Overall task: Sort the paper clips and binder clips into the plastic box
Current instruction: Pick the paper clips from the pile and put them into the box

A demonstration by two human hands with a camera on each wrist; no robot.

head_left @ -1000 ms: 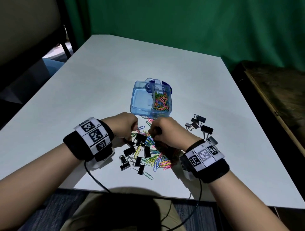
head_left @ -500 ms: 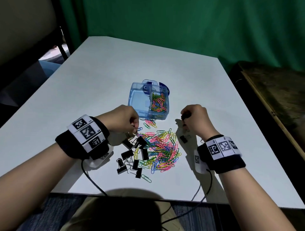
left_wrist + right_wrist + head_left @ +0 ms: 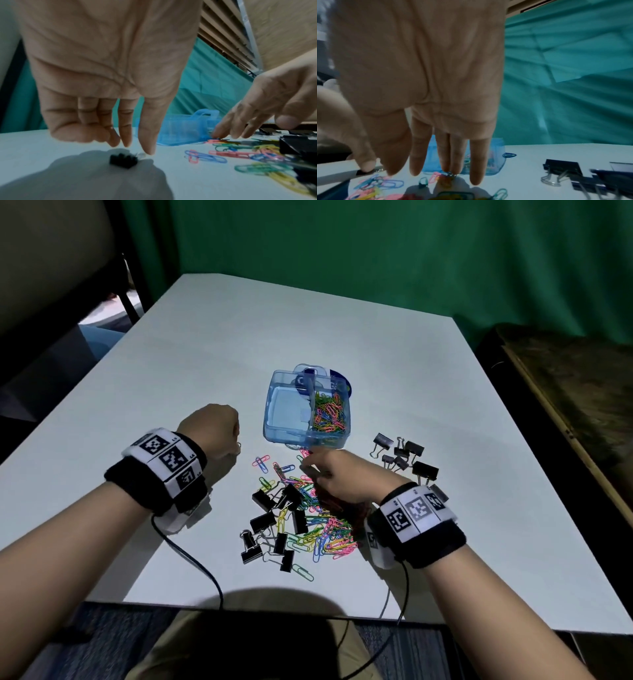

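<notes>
The blue plastic box [image 3: 274, 419] stands mid-table; its right compartment holds coloured paper clips [image 3: 330, 414] and its left one is bare. A mixed pile of paper clips [image 3: 329, 532] and black binder clips [image 3: 263, 520] lies in front of it. My right hand [image 3: 310, 465] reaches into the pile's far edge, and its straight fingers [image 3: 419, 162] touch clips beside the box. My left hand [image 3: 233, 440] hangs left of the box with relaxed fingers [image 3: 147, 135], just above a small black binder clip [image 3: 123, 160] lying on the table.
A separate group of binder clips [image 3: 400, 457] lies right of the box. Wrist cables [image 3: 191, 556] trail over the table's front edge. A dark wooden bench [image 3: 565, 405] runs along the right side, and a green curtain [image 3: 376, 251] hangs behind.
My right hand came back from the binder-clip group on the right to the pile. My left hand moved left off the pile, and a small binder clip now lies under it.
</notes>
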